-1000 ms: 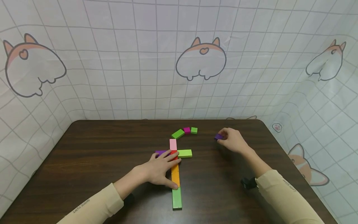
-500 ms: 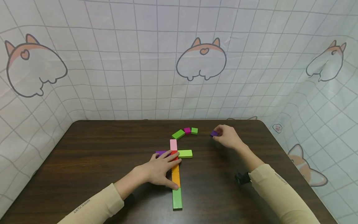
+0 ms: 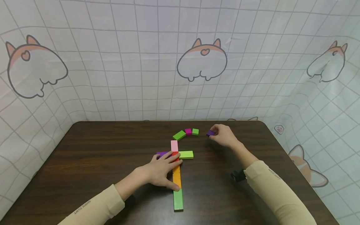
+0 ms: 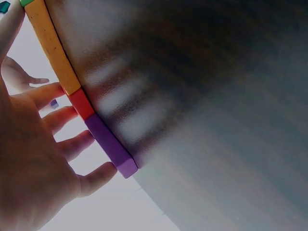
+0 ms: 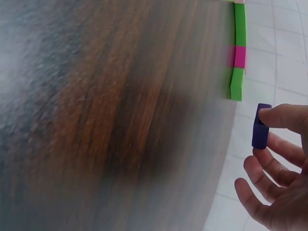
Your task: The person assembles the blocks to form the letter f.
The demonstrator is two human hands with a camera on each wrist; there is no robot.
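My right hand (image 3: 225,136) pinches a small dark purple block (image 5: 261,130) between thumb and fingers, above the table to the right of the curved row. That row has a green block (image 3: 179,135), a magenta block (image 3: 188,132) and a small green block (image 3: 195,132). My left hand (image 3: 157,170) lies with fingers spread over the column of blocks, its fingertips touching the red block (image 4: 81,103), the purple block (image 4: 111,147) and the orange block (image 4: 53,45). A pink block (image 3: 174,146) tops the column, a lime block (image 3: 186,154) juts right, and a long green block (image 3: 178,200) forms the lower end.
The dark wooden table (image 3: 98,150) ends at a back edge close behind the curved row. A white gridded curtain (image 3: 126,68) with cartoon dogs hangs behind and to the sides. A black wrist-worn device (image 3: 238,175) sits under the right wrist.
My right hand has carried the dark purple block leftward and slightly farther back, nearer the small green block. The left hand and the laid blocks keep their places.
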